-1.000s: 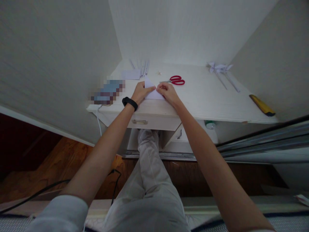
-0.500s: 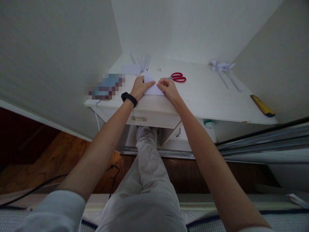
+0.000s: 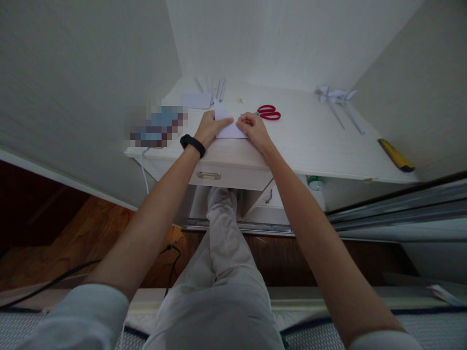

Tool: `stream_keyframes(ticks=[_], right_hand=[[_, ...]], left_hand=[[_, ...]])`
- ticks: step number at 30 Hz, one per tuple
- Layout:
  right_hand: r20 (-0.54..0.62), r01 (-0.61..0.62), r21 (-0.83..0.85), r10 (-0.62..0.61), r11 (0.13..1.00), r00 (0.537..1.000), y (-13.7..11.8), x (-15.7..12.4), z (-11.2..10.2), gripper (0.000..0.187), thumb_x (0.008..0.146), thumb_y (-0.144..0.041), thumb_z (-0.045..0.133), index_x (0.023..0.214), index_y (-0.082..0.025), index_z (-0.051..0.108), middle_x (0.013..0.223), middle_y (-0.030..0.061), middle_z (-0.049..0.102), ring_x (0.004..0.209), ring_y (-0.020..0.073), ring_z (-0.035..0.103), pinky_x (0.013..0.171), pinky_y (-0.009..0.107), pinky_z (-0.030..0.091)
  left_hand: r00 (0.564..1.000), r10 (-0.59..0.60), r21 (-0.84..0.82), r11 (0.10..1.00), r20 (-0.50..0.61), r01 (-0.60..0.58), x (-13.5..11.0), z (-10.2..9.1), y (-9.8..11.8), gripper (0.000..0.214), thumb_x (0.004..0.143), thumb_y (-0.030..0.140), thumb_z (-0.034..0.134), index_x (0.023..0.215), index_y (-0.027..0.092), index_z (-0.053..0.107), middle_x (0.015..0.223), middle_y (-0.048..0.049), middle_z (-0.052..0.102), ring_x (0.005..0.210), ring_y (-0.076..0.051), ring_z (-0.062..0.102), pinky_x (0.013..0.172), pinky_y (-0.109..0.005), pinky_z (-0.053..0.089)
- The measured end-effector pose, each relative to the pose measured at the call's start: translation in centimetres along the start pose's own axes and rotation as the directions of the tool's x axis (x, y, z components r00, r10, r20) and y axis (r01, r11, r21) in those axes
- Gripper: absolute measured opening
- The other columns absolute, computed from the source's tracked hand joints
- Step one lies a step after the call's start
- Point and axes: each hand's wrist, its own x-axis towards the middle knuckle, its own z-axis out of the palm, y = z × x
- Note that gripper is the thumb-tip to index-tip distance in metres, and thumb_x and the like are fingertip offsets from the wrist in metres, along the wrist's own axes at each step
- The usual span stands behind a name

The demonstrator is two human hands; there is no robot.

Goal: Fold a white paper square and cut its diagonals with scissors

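A small folded piece of white paper point(image 3: 228, 127) lies on the white desk point(image 3: 310, 146) near its front edge. My left hand point(image 3: 210, 127), with a black band on the wrist, presses on the paper's left side, its forefinger stretched along a fold. On the paper's right side rests my right hand point(image 3: 253, 130), its fingers curled and pinched at the edge. Red-handled scissors point(image 3: 268, 112) lie just beyond my right hand.
White paper pinwheels on sticks point(image 3: 337, 99) lie at the back right. A yellow utility knife point(image 3: 396, 155) sits at the desk's right edge. A paper sheet point(image 3: 197, 100) and thin rolled sticks point(image 3: 219, 88) lie at the back left, beside a blurred object point(image 3: 158, 126). A drawer handle point(image 3: 207, 175) shows below.
Both hands have stayed on the folded paper, shifting only slightly. The whole view has drifted a little as my head moved.
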Motion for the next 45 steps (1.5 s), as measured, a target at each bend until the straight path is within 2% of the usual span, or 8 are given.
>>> stream_keyframes(ticks=[7, 15, 19, 24, 30, 42, 45], right_hand=[[0.011, -0.022, 0.016, 0.022, 1.0, 1.0, -0.1, 0.0, 0.1, 0.022, 0.077, -0.034, 0.068, 0.073, -0.02, 0.052, 0.07, -0.0011, 0.051, 0.073, 0.0136, 0.051, 0.063, 0.025, 0.043], [0.02, -0.028, 0.021, 0.028, 0.999, 0.999, -0.6, -0.2, 0.1, 0.021, 0.078, -0.034, 0.068, 0.073, -0.02, 0.052, 0.072, -0.0006, 0.052, 0.075, 0.014, 0.051, 0.064, 0.026, 0.042], [0.031, -0.053, -0.006, 0.053, 0.999, 0.998, -1.2, -0.3, 0.2, 0.019, 0.079, -0.028, 0.066, 0.072, -0.02, 0.05, 0.07, -0.0007, 0.05, 0.074, 0.0139, 0.05, 0.063, 0.026, 0.041], [0.032, -0.045, -0.027, 0.046, 0.999, 0.998, -1.7, -0.4, 0.1, 0.021, 0.078, -0.03, 0.068, 0.071, -0.021, 0.049, 0.068, -0.0011, 0.049, 0.072, 0.0139, 0.049, 0.063, 0.026, 0.042], [0.006, -0.053, -0.025, 0.053, 0.998, 0.999, -1.3, -0.4, 0.1, 0.022, 0.078, -0.034, 0.067, 0.072, -0.021, 0.051, 0.067, -0.0012, 0.049, 0.072, 0.0139, 0.05, 0.061, 0.025, 0.042], [0.004, -0.038, -0.041, 0.038, 0.998, 0.999, -0.8, -0.3, 0.0, 0.023, 0.079, -0.039, 0.067, 0.076, -0.022, 0.052, 0.068, -0.0005, 0.049, 0.072, 0.0149, 0.051, 0.061, 0.027, 0.043], [-0.001, -0.038, -0.031, 0.038, 0.999, 0.999, -0.6, -0.2, 0.0, 0.023, 0.079, -0.039, 0.067, 0.075, -0.021, 0.052, 0.069, -0.0002, 0.05, 0.072, 0.0147, 0.051, 0.061, 0.026, 0.044]], left_hand=[[1.0, -0.006, 0.007, 1.0, 0.03, 0.006, 0.0, 0.0, -0.2, 0.022, 0.065, 0.011, 0.074, 0.082, 0.013, 0.061, 0.084, -0.0071, 0.067, 0.097, -0.026, 0.064, 0.083, -0.039, 0.053], [0.999, 0.024, 0.037, 0.999, -0.027, -0.023, 0.1, -0.1, 0.0, 0.017, 0.065, 0.013, 0.074, 0.072, 0.015, 0.059, 0.073, -0.0041, 0.064, 0.086, -0.023, 0.064, 0.075, -0.033, 0.053], [0.999, 0.016, 0.029, 0.999, -0.042, -0.015, -0.1, 0.0, 0.2, 0.017, 0.064, 0.012, 0.073, 0.072, 0.015, 0.059, 0.074, -0.0047, 0.064, 0.085, -0.022, 0.064, 0.073, -0.032, 0.053], [0.999, 0.028, 0.047, 0.999, -0.036, -0.027, -0.1, 0.0, 0.1, 0.018, 0.064, 0.014, 0.073, 0.075, 0.016, 0.059, 0.077, -0.0046, 0.065, 0.087, -0.022, 0.064, 0.073, -0.032, 0.054], [0.995, 0.058, 0.08, 0.996, -0.084, -0.052, 0.3, -0.2, 0.0, 0.016, 0.066, 0.017, 0.073, 0.071, 0.017, 0.058, 0.071, -0.0024, 0.062, 0.084, -0.021, 0.064, 0.071, -0.032, 0.054], [0.999, 0.001, 0.03, 1.0, -0.042, 0.0, 0.3, -0.1, -0.2, 0.018, 0.067, 0.019, 0.075, 0.073, 0.018, 0.058, 0.071, -0.0027, 0.061, 0.082, -0.022, 0.064, 0.072, -0.034, 0.054], [0.997, 0.022, 0.019, 1.0, -0.072, -0.021, 0.4, -0.1, -0.2, 0.02, 0.066, 0.02, 0.076, 0.075, 0.018, 0.058, 0.07, -0.0019, 0.06, 0.081, -0.021, 0.064, 0.073, -0.035, 0.054]])
